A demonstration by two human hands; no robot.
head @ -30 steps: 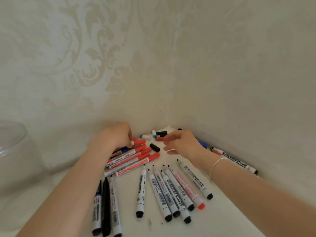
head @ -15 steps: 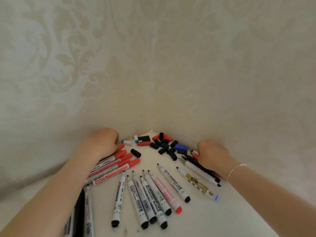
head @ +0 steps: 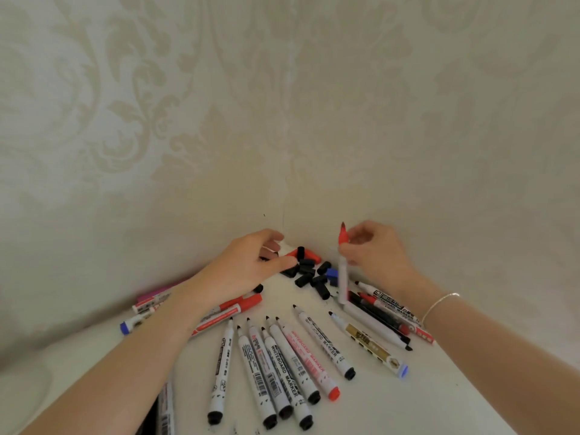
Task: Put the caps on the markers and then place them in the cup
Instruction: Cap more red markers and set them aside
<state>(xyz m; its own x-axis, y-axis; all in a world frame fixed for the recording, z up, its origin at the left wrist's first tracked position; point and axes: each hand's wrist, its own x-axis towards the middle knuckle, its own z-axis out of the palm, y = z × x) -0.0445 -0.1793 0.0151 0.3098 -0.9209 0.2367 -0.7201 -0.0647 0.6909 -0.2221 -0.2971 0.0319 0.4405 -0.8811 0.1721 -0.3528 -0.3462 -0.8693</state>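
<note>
Our white bench [head: 423, 400] sits in a damask-wallpapered corner [head: 284, 189]. Several barrels read "WHITEBOARD MARKER" [head: 284, 370]. Right hand [head: 381, 255] holds a red-tipped marker [head: 343, 268] upright; left hand [head: 248, 268] pinches among loose caps [head: 309, 271].

A heap of loose caps [head: 309, 271] lies on the worktop [head: 392, 403] in the far corner where two walls meet. Before it, uncapped markers [head: 282, 368] fan out (tips toward the corner). More markers [head: 386, 312] lie to the right, and capped markers [head: 229, 310] to the left, under the left forearm.
</note>
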